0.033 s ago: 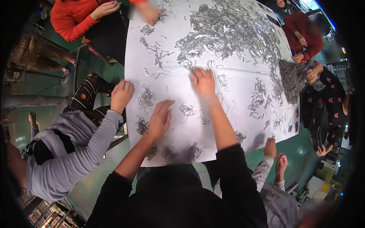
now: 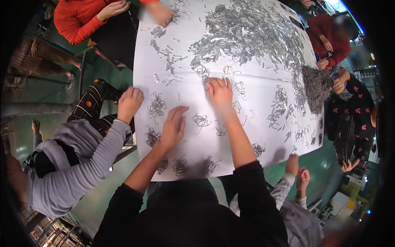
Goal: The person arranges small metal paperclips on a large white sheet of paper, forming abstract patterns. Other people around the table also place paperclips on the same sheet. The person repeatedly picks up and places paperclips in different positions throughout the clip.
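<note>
On a white-covered table (image 2: 242, 136) lie many thin bent wire hooks and short flat metal strips. My right hand (image 2: 221, 94) is over the middle, its thumb and forefinger closed on dark wire hooks (image 2: 205, 80) below a small wire cluster (image 2: 200, 70). Nearer to me, my left hand (image 2: 174, 126) rests with its fingers stretched and slightly bent, and nothing shows in it. A tangled bunch of wire hooks (image 2: 200, 120) lies between my two forearms. Another bunch (image 2: 156, 106) is beyond my left hand, and one more (image 2: 152, 136) sits beside its wrist.
A broad heap of metal strips (image 2: 247, 31) covers the far side. A dense dark wire pile (image 2: 316, 88) stands at the right edge. Loose strips (image 2: 280, 108) lie right of my hand. Co-workers' hands rest around the table, one (image 2: 131, 101) close on my left.
My right hand has drawn slightly toward me, and wire hooks now show at its thumb and forefinger. My left hand has stayed nearly where it was.
</note>
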The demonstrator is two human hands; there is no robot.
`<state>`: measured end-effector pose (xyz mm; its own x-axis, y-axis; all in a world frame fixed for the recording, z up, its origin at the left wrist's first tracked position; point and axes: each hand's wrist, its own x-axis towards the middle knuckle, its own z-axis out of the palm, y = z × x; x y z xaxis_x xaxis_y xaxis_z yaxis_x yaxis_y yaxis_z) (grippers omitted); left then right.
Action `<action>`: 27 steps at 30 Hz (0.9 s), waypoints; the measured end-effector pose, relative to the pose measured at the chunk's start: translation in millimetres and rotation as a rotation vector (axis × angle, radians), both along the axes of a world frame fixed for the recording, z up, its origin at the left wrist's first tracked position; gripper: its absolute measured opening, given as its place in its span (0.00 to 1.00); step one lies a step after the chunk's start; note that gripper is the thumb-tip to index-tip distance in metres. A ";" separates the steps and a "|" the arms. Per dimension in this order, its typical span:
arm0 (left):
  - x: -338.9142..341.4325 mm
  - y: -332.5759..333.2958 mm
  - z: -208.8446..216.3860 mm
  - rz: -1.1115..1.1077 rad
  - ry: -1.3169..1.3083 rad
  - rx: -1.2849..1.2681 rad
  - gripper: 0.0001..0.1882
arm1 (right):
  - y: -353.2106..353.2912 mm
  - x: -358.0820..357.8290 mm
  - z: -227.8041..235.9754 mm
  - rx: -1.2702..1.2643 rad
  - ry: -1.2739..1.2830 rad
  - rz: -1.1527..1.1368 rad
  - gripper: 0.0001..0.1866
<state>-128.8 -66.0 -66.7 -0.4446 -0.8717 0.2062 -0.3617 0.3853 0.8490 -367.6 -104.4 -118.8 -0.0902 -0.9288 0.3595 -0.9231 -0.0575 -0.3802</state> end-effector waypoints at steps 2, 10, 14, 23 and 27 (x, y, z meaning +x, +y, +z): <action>-16.7 -6.0 -13.7 0.028 0.040 0.013 0.20 | 1.4 -17.8 2.9 -0.028 0.017 -0.054 0.14; -37.3 -11.5 -33.7 0.021 -0.010 -0.025 0.22 | -56.5 -93.6 7.6 0.034 0.217 -0.406 0.12; -37.2 -15.1 -35.1 0.023 -0.022 -0.049 0.23 | -30.7 -80.9 15.9 0.043 0.103 -0.313 0.08; -37.7 -16.3 -34.4 0.024 -0.010 -0.022 0.25 | -105.6 -54.8 13.9 0.191 -0.157 -0.211 0.03; -36.8 -17.6 -36.4 0.006 -0.033 -0.041 0.25 | -133.9 -52.5 14.9 0.279 -0.070 -0.193 0.03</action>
<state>-165.6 -83.6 -103.1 -0.4460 -0.8657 0.2273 -0.3916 0.4171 0.8202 -420.2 -238.2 -103.8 -0.2892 -0.9538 0.0811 -0.8780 0.2306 -0.4194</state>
